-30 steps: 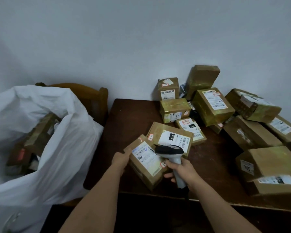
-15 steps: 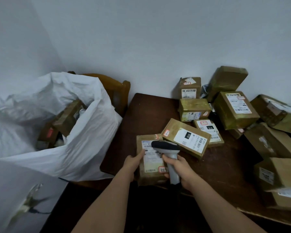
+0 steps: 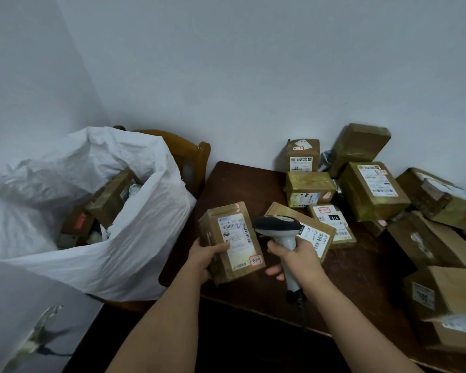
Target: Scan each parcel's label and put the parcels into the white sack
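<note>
My left hand (image 3: pixel 205 256) grips a small brown parcel (image 3: pixel 231 240) by its lower left corner, its white label facing up, over the table's near left part. My right hand (image 3: pixel 296 254) holds the grey barcode scanner (image 3: pixel 280 232) by its handle; the dark scanner head sits just right of the parcel. The white sack (image 3: pixel 135 232) stands open at the left with several brown parcels (image 3: pixel 102 203) inside it. More taped parcels (image 3: pixel 371 189) lie piled on the dark wooden table (image 3: pixel 242 184) at the right and back.
A wooden chair (image 3: pixel 191 154) stands behind the sack against the wall. A flat parcel with a 010 label (image 3: pixel 311 232) lies just behind the scanner. Large boxes (image 3: pixel 447 300) crowd the table's right edge. The scanner's cable (image 3: pixel 303 310) hangs off the front edge.
My left hand has lifted the parcel and carried it left, toward the sack, away from the scanner. The view has turned left, showing more of the sack.
</note>
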